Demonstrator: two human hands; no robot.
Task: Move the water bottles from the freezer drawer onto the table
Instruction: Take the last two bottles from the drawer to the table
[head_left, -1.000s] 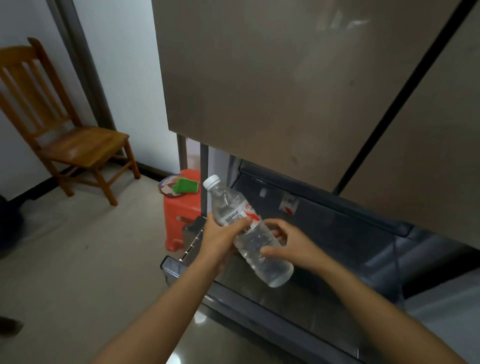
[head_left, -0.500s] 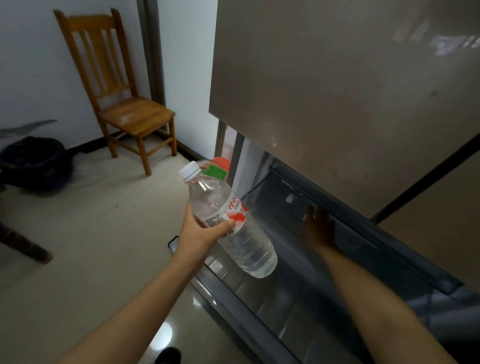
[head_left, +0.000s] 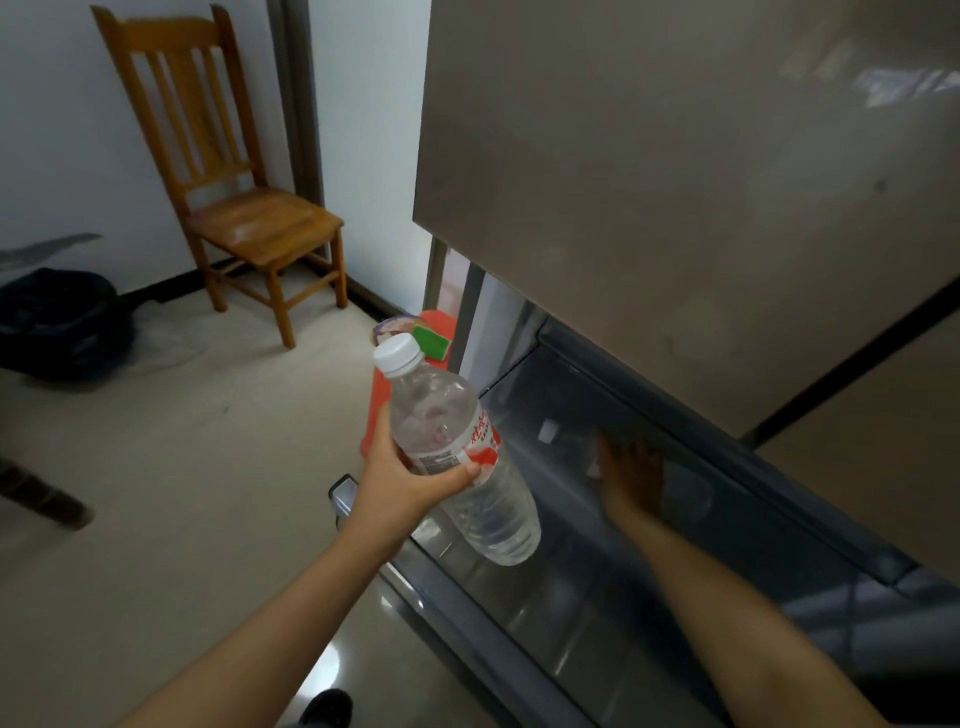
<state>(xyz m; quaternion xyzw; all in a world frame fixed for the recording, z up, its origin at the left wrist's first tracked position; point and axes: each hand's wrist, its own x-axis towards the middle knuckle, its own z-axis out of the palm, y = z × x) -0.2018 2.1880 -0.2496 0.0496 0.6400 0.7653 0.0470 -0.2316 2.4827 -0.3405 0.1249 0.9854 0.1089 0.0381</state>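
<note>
My left hand (head_left: 402, 486) grips a clear water bottle (head_left: 467, 457) with a white cap and a red-and-white label, held tilted above the front left corner of the open freezer drawer (head_left: 467, 618). My right hand (head_left: 631, 480) reaches deep into the shaded drawer with its fingers stretched out. It lies over a second clear bottle (head_left: 685, 491) that rests on its side, its white cap (head_left: 548, 431) pointing left. Whether the fingers close round that bottle is hidden by shadow.
The closed upper fridge doors (head_left: 675, 182) overhang the drawer. A red stool (head_left: 384, 395) with a green sponge (head_left: 434, 340) stands left of the fridge. A wooden chair (head_left: 244, 218) is against the wall and a dark bag (head_left: 57, 322) lies at far left.
My right hand let go of the held bottle and went deep into the drawer. My left hand kept the bottle and lifted it a little to the left.
</note>
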